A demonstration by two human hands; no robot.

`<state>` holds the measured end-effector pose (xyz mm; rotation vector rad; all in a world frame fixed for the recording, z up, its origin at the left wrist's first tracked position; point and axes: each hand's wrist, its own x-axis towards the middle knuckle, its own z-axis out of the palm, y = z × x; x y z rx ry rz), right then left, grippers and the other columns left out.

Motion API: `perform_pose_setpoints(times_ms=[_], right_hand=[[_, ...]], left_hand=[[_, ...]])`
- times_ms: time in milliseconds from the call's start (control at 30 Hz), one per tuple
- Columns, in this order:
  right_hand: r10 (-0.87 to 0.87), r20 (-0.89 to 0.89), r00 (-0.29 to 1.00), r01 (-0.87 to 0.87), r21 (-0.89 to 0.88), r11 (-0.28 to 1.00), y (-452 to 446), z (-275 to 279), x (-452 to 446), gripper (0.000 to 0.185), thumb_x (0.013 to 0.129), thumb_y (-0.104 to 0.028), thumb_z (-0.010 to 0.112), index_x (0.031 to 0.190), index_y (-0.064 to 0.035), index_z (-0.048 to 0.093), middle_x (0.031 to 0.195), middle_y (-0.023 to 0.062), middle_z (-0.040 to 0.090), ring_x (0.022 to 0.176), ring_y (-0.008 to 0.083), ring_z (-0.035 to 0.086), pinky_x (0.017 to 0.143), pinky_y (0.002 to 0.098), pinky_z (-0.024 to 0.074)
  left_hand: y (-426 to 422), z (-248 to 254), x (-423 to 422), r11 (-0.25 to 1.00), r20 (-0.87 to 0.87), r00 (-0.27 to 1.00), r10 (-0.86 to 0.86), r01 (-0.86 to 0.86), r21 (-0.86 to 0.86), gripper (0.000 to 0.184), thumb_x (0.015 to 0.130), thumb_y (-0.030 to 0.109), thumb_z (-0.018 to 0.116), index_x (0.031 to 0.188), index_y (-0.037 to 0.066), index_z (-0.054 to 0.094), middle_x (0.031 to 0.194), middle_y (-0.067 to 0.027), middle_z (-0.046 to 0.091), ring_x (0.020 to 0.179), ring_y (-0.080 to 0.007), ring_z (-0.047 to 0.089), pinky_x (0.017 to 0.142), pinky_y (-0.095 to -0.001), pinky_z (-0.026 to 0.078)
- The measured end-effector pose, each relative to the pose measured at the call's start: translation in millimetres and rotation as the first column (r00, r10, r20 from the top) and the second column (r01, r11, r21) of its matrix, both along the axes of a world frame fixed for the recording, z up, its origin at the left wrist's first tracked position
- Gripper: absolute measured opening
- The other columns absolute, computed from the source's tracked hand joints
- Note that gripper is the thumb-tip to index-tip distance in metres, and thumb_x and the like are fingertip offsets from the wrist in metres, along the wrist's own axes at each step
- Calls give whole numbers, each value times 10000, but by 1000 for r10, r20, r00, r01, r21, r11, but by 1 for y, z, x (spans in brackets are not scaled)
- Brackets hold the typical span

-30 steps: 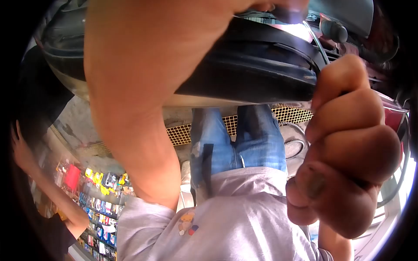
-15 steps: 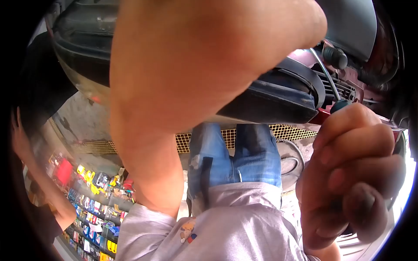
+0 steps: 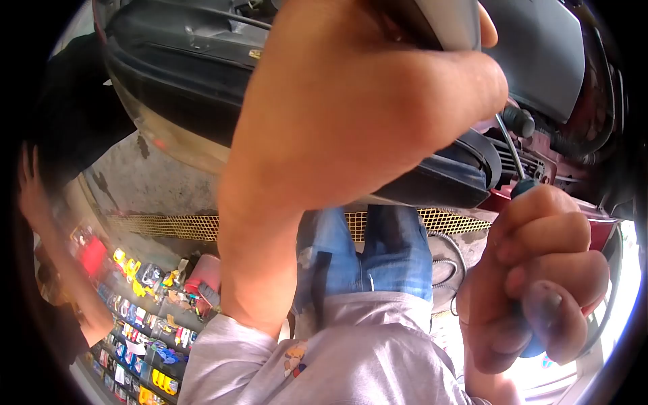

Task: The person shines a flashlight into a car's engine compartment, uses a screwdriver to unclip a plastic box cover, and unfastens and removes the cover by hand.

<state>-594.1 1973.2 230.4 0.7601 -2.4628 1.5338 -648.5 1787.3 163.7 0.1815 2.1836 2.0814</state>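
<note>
And here's the right hand, balled into a tight fist around what looks like a screwdriver, handle buried in the palm, thin shaft slanting up and away beside the dark panel of a vehicle. Up top, the left hand curls around a grey object, thumb under it, a fingertip showing past its far side; what that object is, the frame won't say. So how far along? The tool is gripped and angled among the vehicle parts, so that much is in place. But the left thumb covers the shaft's tip, so whether it has seated on anything can't be told. Nothing visible shows a part freed or fixed, so the work looks mid-course, with the amount left unreadable. Off to the left, a co-worker's hand is well apart from it all.
</note>
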Motion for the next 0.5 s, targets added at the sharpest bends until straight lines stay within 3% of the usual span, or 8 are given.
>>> perform_pose_setpoints(times_ms=[167,400,500], right_hand=[[-88,-40,995,86,-53,995,-12,-6,-1,275,992,-463,619,1085,-205,593,842,-26,408,626,149,423,461,287,339],[-70,0,998,70,-53,996,3,-1,-7,309,1003,-514,574,1087,-218,546,846,-22,409,604,153,409,450,275,332],[-93,-11,996,92,-86,992,-8,-4,-10,284,984,-481,610,1074,-220,546,844,-18,411,603,158,409,455,277,333]], left_hand=[[-4,5,-2,999,62,997,50,-51,5,258,748,34,675,997,-23,709,1018,-134,729,933,-172,683,866,-293,523],[3,23,-8,994,148,984,103,-106,14,269,743,37,679,1002,-25,711,1026,-139,730,935,-172,684,867,-294,523],[3,34,-11,991,191,974,121,-130,33,273,741,38,680,1005,-27,712,1029,-141,731,935,-172,684,868,-294,524]])
